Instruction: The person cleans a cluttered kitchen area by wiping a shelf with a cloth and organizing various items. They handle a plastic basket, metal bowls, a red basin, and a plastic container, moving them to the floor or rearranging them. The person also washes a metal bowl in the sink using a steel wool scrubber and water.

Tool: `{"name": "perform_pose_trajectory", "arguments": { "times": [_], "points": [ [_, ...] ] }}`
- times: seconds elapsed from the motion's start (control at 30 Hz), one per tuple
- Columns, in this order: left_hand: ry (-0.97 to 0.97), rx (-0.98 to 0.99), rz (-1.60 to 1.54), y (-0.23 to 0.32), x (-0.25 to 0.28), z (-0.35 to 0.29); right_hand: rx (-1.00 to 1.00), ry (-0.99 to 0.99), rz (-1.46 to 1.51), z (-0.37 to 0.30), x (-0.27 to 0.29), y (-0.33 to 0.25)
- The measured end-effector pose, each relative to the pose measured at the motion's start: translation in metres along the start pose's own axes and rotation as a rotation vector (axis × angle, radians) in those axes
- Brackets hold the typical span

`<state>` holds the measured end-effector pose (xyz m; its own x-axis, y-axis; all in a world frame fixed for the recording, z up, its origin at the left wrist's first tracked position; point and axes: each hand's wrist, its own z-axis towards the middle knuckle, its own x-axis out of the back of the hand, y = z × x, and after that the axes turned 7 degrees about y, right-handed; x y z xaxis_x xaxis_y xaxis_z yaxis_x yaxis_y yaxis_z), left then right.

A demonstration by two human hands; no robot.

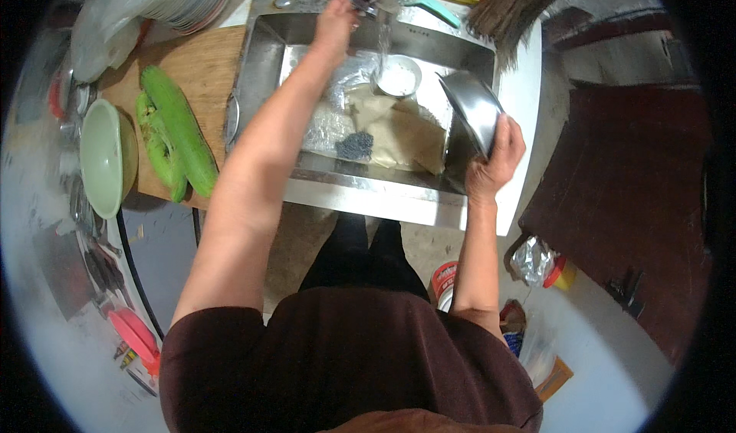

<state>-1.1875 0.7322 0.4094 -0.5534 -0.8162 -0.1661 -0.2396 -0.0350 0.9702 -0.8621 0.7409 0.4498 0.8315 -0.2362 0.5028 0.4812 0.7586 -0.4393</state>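
My left hand [337,28] reaches to the far side of the sink [353,181], its fingers closed on the faucet handle [363,5]. Water streams from the faucet [390,0] toward a small white bowl [399,75] in the basin. At the basin's right side, my right hand [500,157] grips a shiny metal bowl [477,109] by its edge, tilted on its side. Beneath it lie a beige cloth [406,134], a dark scouring pad [354,147] and crumpled clear plastic [326,126].
Green gourds [180,130] rest on a wooden board [207,61] to the left, beside a pale green bowl [101,157]. Behind the sink are a teal-handled tool [437,9] and a brush of stiff bristles [510,15]. Stacked plates [192,7] stand at the back left.
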Motion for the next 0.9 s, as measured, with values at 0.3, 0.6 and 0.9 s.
{"name": "perform_pose_trajectory", "arguments": {
  "times": [0.3,0.6,0.9],
  "points": [
    [-0.133,-0.460,0.513,-0.036,-0.027,-0.026,-0.075,-0.025,-0.125,-0.009,0.020,0.001],
    [0.045,-0.334,0.569,0.000,-0.003,-0.079,-0.800,-0.016,0.673,0.028,0.012,-0.009],
    [0.100,-0.390,0.852,0.003,0.041,-0.195,0.356,-0.272,-0.104,0.011,-0.019,-0.035]
  ]
}}
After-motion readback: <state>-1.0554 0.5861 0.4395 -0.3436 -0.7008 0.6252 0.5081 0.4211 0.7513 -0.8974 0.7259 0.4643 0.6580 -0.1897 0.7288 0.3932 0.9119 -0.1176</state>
